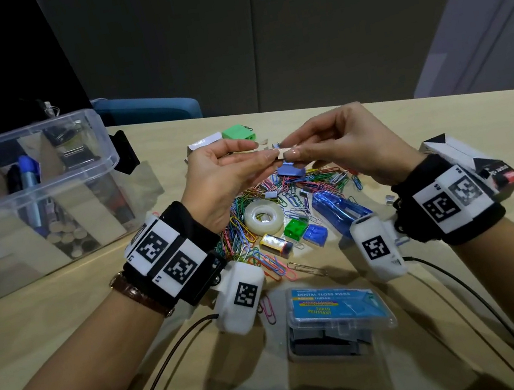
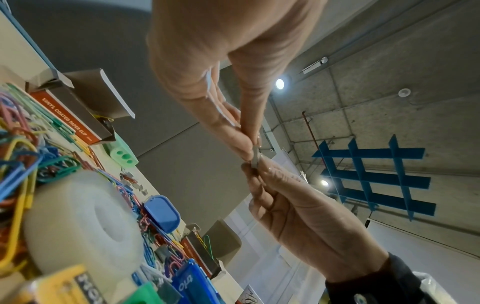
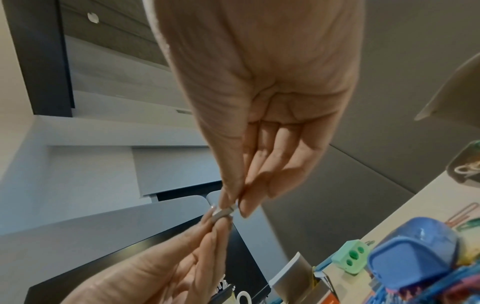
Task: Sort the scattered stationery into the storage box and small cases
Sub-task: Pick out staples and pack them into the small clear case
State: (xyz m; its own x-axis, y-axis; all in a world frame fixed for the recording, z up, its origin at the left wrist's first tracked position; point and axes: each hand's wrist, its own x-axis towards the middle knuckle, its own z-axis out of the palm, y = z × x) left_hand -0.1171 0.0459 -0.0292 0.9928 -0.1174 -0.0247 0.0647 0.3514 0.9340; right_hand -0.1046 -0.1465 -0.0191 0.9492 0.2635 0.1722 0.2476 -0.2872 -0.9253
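Note:
Both hands are raised above the table and pinch the same short silvery staple strip [image 1: 278, 152] from opposite ends. My left hand [image 1: 263, 158] holds its left end between thumb and fingertips, and my right hand [image 1: 291, 153] holds the right end. The left wrist view shows the staple strip [image 2: 255, 159] between the left hand [image 2: 245, 147] and the right hand [image 2: 259, 170]. In the right wrist view the staple strip [image 3: 224, 211] sits between the right hand [image 3: 235, 200] and the left hand [image 3: 215, 223]. The clear storage box [image 1: 73, 117] with cardboard dividers stands at the left.
Under the hands lies a heap of coloured paper clips [image 1: 244, 207] with a tape roll [image 1: 265, 219], a blue stapler [image 1: 337, 211], small green and blue cases [image 1: 296, 229], and a battery [image 1: 276, 243]. A dental floss case [image 1: 334, 311] lies nearest me. A cardboard box [image 1: 468, 157] stands at the right.

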